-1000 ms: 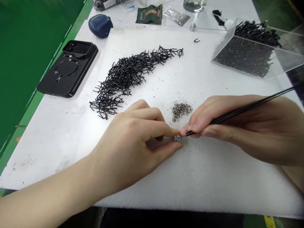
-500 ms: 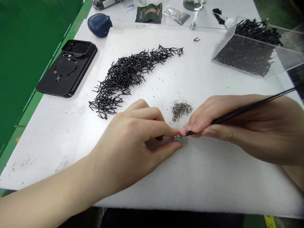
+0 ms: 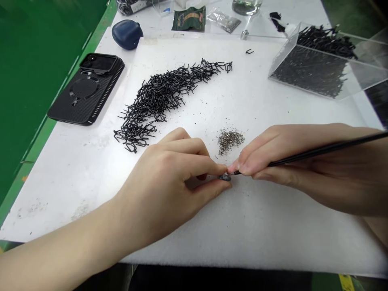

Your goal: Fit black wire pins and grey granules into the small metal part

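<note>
Between the thumb and forefinger of my left hand [image 3: 172, 178] is a small shiny metal piece [image 3: 224, 176], partly hidden by the fingertips. My right hand [image 3: 281, 161] grips a slim black tool [image 3: 327, 150] like a pen. Its thin silvery tip meets the metal piece; whether it is a brush or tweezers I cannot tell. Just beyond my fingertips lies a scatter of tiny glittering metal bits [image 3: 229, 140]. Farther off, a long heap of small black forked pieces [image 3: 163, 91] curves across the white mat [image 3: 242, 234].
A black-cased phone [image 3: 86, 89] and a dark blue rounded case [image 3: 127, 34] lie at the left. At the right stands a tilted clear box [image 3: 312, 70] of black pieces. Along the back are a green packet [image 3: 189, 18], a clear bag [image 3: 224, 20] and a glass [image 3: 247, 5].
The rear end of the black tool has swung lower at the right, and my right hand has shifted slightly. My left hand keeps its pinch on the metal piece.
</note>
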The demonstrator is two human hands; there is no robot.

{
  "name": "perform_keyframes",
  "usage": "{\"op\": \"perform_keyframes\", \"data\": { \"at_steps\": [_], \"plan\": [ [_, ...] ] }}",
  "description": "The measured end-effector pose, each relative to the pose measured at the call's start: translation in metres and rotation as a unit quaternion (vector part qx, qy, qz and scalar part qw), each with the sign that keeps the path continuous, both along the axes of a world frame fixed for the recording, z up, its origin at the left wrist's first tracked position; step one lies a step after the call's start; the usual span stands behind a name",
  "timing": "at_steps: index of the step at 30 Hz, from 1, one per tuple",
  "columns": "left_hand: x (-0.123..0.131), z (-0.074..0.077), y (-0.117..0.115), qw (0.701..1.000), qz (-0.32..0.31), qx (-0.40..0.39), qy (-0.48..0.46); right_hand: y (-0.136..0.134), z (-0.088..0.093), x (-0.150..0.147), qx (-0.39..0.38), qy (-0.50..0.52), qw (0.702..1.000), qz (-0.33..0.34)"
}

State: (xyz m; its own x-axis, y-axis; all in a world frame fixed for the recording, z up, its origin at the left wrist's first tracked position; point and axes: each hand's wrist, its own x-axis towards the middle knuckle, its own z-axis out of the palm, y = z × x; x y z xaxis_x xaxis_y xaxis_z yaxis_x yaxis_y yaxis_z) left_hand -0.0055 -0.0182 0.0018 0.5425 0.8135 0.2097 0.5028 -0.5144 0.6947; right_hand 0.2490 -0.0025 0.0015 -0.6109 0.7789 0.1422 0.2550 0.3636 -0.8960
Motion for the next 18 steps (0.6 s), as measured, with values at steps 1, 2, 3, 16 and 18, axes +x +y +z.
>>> {"op": "perform_keyframes", "data": {
  "at_steps": [1, 2, 3, 16, 18],
  "plan": [
    [-0.0002, 0.0007, 0.0, 1.0, -0.001, 0.0, 0.001, -0.0007, 0.0004, -0.0002, 0.001, -0.003, 1.0, -0.004],
    [-0.0003, 0.0017, 0.0, 1.0, -0.001, 0.0, 0.0, -0.0013, 0.0007, -0.0002, 0.001, -0.006, 1.0, -0.007],
    [-0.0003, 0.0027, 0.0, 1.0, -0.002, -0.001, 0.001, -0.0019, 0.0008, -0.0001, 0.002, -0.008, 1.0, -0.009],
    [0.0001, 0.0008, -0.001, 1.0, 0.005, 0.011, 0.004, -0.0005, -0.0036, 0.003, 0.02, -0.036, 0.998, -0.05],
    [0.0, 0.0018, -0.0016, 1.0, 0.005, 0.009, 0.006, 0.0, -0.0033, 0.003, 0.024, -0.032, 0.998, -0.044]
  ]
}}
